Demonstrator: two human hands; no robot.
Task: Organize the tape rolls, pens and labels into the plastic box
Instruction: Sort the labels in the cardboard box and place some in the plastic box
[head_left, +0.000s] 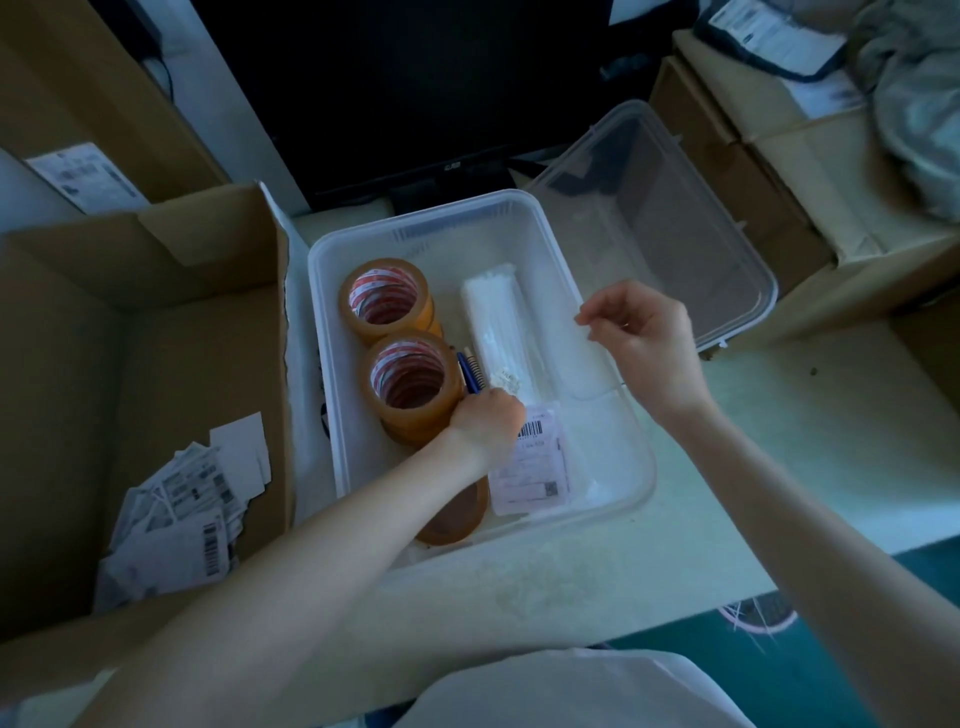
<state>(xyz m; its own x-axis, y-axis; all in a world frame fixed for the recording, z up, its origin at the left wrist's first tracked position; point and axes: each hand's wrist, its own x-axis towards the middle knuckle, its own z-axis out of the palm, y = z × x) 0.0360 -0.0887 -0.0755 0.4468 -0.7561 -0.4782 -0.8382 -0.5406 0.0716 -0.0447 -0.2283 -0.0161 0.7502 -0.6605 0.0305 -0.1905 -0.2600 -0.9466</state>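
**Three tape rolls boxed, loose labels still out**

Three tape rolls (385, 300) are visible in the plastic box (613, 499), lined along its left wall; the nearest is half hidden under the left forearm, and some look stacked, so the true count may be higher. Two pens (469, 372) lie between the tape and a white bag of cable ties (506, 338) in the middle. One label sheet (530, 460) lies flat at the box's near side.

Left hand (488, 418) is down in the box at the pens' near end, fingers curled; can't tell if it's holding a pen. Right hand (641, 340) hovers over the box's right rim, loosely curled, thumb and forefinger nearly touching, holding nothing I can see.

Remaining, I'd say: the pile of labels (176, 514) in the cardboard box (156, 291) at the counter's left edge. One lid (670, 218) leans behind the box, at the counter's far right.
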